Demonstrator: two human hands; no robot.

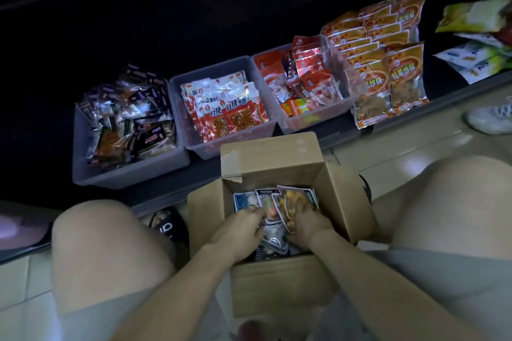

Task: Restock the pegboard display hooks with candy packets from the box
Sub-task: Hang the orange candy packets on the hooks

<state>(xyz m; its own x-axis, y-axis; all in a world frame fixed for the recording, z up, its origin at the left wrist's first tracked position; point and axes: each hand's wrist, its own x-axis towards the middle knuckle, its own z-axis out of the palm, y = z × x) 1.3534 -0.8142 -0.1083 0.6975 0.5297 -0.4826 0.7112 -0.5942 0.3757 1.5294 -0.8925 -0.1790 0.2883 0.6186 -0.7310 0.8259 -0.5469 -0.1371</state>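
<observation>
Both knees frame the lower part of the picture, and between them my two hands are down in the cardboard box (282, 282) at bottom centre. My left hand (243, 227) curls its fingers round a packet edge; my right hand (310, 225) grips the yellow-fronted candy packets (291, 202) fanned at the box's far side. I judge the restock barely started: the packets are still in the box, none lifted clear. No pegboard or hooks show anywhere; the upper frame is black. Along the middle sit three grey bins (177, 143) of snack bags, with orange bags (388, 71) stacked at right. How deep the box's stock runs is hidden under my hands.
</observation>
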